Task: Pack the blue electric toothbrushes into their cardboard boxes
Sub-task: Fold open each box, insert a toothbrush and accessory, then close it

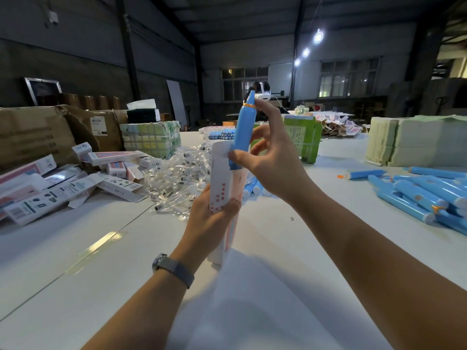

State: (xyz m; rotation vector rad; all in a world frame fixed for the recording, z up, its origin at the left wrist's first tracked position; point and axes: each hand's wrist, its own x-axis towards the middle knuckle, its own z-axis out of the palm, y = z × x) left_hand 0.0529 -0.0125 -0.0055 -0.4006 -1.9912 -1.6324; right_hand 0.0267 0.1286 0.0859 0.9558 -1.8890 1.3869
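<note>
At the far left of the bench (75,248) lies a heap of printed boxes (50,188), some with flaps hanging open, others apparently closed; whether any hold a toothbrush cannot be told. Just right of them sits a tangle of clear plastic packets (177,170).

In the middle, the left hand (209,218) grips the lower part of an upright cardboard box (222,178), fingers and thumb curled round it, its top flap open. The right hand (273,157) pinches a blue electric toothbrush (243,127) near its base with thumb and forefinger, another fingertip steadying the tapered top. The toothbrush's lower end stands at the box mouth, apparently just entering; most of its body is above the rim.

To the right, a pile of loose toothbrushes (417,193) lies on the bench, and more lie behind the hands.

Judging by that pile, the task is far from finished: this piece is only partly inserted, and many remain unboxed.
</note>
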